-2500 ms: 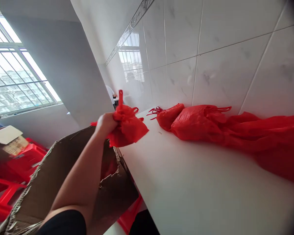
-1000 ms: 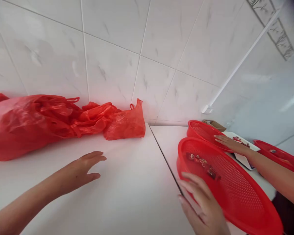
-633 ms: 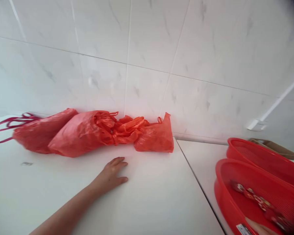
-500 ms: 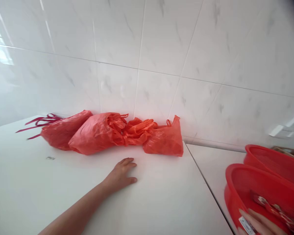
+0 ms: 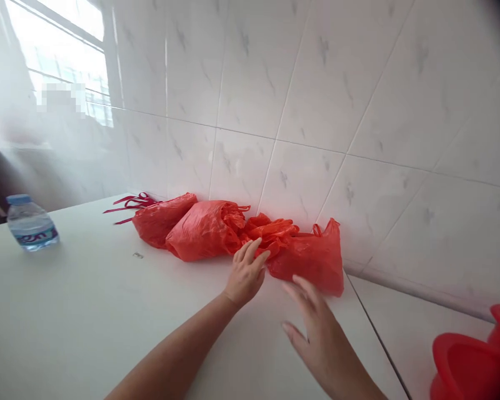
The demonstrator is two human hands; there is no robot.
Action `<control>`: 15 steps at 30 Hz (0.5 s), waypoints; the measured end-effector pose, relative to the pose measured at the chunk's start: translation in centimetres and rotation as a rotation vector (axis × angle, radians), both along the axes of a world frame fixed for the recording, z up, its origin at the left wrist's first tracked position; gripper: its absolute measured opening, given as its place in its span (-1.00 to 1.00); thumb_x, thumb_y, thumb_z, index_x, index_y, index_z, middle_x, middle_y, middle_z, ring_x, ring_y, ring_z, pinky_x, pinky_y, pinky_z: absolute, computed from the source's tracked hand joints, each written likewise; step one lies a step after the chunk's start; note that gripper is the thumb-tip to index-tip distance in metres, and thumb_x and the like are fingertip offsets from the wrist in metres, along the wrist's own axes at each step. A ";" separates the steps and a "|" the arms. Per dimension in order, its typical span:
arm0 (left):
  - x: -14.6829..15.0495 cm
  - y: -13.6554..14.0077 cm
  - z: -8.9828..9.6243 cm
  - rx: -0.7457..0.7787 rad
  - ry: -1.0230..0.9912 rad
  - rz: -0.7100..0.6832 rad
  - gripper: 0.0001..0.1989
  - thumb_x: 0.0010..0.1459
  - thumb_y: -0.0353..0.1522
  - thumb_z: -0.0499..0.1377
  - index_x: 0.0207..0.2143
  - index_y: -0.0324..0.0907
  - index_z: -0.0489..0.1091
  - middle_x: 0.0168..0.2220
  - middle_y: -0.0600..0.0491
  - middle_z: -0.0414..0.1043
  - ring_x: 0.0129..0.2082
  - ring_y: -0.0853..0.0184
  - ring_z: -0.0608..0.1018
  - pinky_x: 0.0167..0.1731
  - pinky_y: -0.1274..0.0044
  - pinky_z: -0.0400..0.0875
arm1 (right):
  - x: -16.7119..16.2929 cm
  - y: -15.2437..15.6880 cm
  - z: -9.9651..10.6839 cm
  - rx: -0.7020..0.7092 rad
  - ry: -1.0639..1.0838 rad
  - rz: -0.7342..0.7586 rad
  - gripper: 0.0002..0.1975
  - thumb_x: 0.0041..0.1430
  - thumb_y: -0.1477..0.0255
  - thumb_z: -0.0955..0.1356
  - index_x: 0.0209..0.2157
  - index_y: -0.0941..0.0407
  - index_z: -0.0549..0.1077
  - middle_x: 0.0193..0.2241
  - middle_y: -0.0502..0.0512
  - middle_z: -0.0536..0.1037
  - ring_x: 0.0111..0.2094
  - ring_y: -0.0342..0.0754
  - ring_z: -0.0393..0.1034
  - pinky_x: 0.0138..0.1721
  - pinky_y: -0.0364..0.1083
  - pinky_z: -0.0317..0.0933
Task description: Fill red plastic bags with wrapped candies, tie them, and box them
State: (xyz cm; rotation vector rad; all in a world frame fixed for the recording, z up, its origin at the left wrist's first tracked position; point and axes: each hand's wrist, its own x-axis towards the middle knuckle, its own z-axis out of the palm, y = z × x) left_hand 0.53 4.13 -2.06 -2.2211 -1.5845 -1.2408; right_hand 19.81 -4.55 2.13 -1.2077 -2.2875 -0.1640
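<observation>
Several filled red plastic bags lie in a row on the white table against the tiled wall. My left hand [image 5: 248,272] reaches to the crumpled bag tops [image 5: 270,230] in the middle of the row, its fingers apart and overlapping the plastic; whether they touch it I cannot tell. My right hand [image 5: 316,328], slightly blurred, hangs open just in front of the rightmost red bag [image 5: 312,258], thumb and fingers spread with nothing between them. Left of centre are a large red bag [image 5: 204,230] and another red bag [image 5: 160,219]. What the bags contain is hidden.
Dark red ribbons [image 5: 137,203] lie beyond the leftmost bag. A water bottle [image 5: 31,225] with a blue cap stands at the far left. Near the lower right are red plastic baskets [image 5: 454,355], past a seam in the white tabletop [image 5: 87,322]. A small scrap [image 5: 138,255] lies before the bags.
My right hand has left the red basket and come over to the rightmost bag. My left hand has moved forward to the bags. The view has turned left, bringing the bottle into sight.
</observation>
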 end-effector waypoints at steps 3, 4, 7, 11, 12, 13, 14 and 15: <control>1.3 1.5 -0.3 -0.022 0.014 0.060 -0.37 0.08 -0.44 0.12 0.21 0.02 0.10 0.36 0.04 -0.23 0.32 0.05 -0.13 0.21 0.14 -0.03 | -1.8 4.5 3.8 0.113 -0.033 -0.085 -0.53 0.17 0.42 0.25 0.14 0.11 0.25 0.17 0.25 0.18 0.17 0.15 0.12 0.07 0.15 0.20; 1.5 2.0 -0.6 -0.058 0.019 0.063 -0.33 0.06 -0.42 0.13 0.23 0.03 0.07 0.37 0.05 -0.24 0.33 0.03 -0.14 0.20 0.11 -0.02 | -2.4 6.0 4.8 0.159 -0.049 -0.109 -0.54 0.18 0.40 0.25 0.13 0.14 0.26 0.16 0.28 0.19 0.15 0.17 0.14 0.06 0.15 0.20; 1.5 3.1 -2.1 -0.135 0.016 0.033 -0.26 0.01 -0.41 0.17 0.25 0.02 0.03 0.36 0.05 -0.19 0.32 -0.02 -0.09 0.16 0.03 0.03 | -4.1 9.8 6.8 0.269 -0.125 -0.145 -0.55 0.23 0.37 0.22 0.14 0.18 0.25 0.13 0.33 0.22 0.11 0.18 0.17 0.05 0.14 0.17; 1.0 3.4 -3.2 -0.168 0.009 -0.003 -0.20 -0.04 -0.43 0.16 0.26 0.01 -0.02 0.36 0.06 -0.21 0.32 0.00 -0.13 0.16 0.02 0.01 | -6.3 13.8 7.7 0.289 -0.222 -0.154 -0.55 0.24 0.47 0.19 0.16 0.10 0.26 0.17 0.32 0.17 0.13 0.19 0.11 0.03 0.15 0.11; 0.9 3.4 -3.3 -0.176 0.011 -0.012 -0.20 -0.05 -0.44 0.15 0.26 0.01 -0.02 0.36 0.08 -0.22 0.33 0.01 -0.14 0.17 0.03 -0.01 | -6.7 14.7 7.7 0.243 -0.219 -0.160 -0.55 0.19 0.53 0.22 0.13 0.07 0.31 0.18 0.29 0.17 0.14 0.20 0.09 0.02 0.16 0.10; 0.8 3.3 -3.3 -0.184 0.011 -0.018 -0.20 -0.05 -0.44 0.15 0.26 0.02 -0.01 0.37 0.09 -0.23 0.33 0.02 -0.15 0.18 0.03 -0.02 | -7.1 15.5 7.7 0.183 -0.206 -0.171 -0.56 0.12 0.58 0.25 0.05 0.05 0.39 0.15 0.27 0.23 0.13 0.21 0.11 0.01 0.16 0.09; 0.8 3.4 -3.3 -0.193 0.009 -0.022 -0.20 -0.05 -0.44 0.14 0.26 0.02 -0.01 0.37 0.09 -0.25 0.33 0.02 -0.16 0.18 0.03 -0.02 | -7.3 16.3 7.7 0.119 -0.181 -0.187 -0.61 0.05 0.62 0.27 -0.09 0.05 0.48 0.08 0.26 0.32 0.09 0.21 0.16 -0.01 0.17 0.09; 0.7 3.5 -3.3 -0.203 0.006 -0.024 -0.20 -0.05 -0.43 0.14 0.26 0.01 -0.02 0.37 0.10 -0.27 0.33 0.02 -0.17 0.18 0.03 -0.03 | -7.3 17.0 7.9 0.062 -0.149 -0.210 -0.68 -0.01 0.65 0.28 -0.25 0.07 0.53 -0.04 0.25 0.42 0.02 0.20 0.24 -0.04 0.16 0.10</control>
